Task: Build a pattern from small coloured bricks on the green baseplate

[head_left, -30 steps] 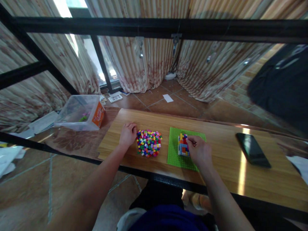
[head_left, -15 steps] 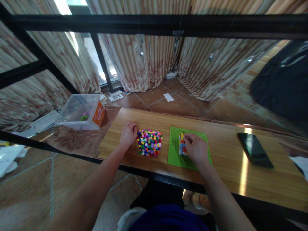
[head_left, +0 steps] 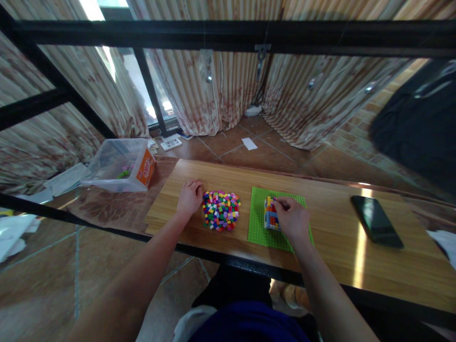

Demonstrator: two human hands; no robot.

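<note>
A green studded baseplate [head_left: 259, 223] lies on the wooden table, bearing a small block of multicoloured toy bricks [head_left: 271, 221] with yellow, orange, blue and grey parts. My right hand [head_left: 292, 219] is over the plate's right half. Its thumb and forefinger are pinched at the block's upper right, with a tiny dark toy brick showing at the fingertips; the hand hides part of the block. A pile of loose coloured bricks [head_left: 221, 211] lies left of the plate. Against its upper left edge rests my left hand [head_left: 190, 197], fingers curled closed; what they hold, if anything, is hidden.
A black phone [head_left: 377, 222] lies on the table's right side. A clear plastic box [head_left: 110, 164] with an orange label stands beyond the table's left end. A dark frame bar [head_left: 228, 35] crosses above, before striped curtains [head_left: 199, 95]. Papers lie on the tiled floor.
My right hand has shifted slightly to the right over the block, showing a little more of its bricks. My left hand and the pile look unchanged.
</note>
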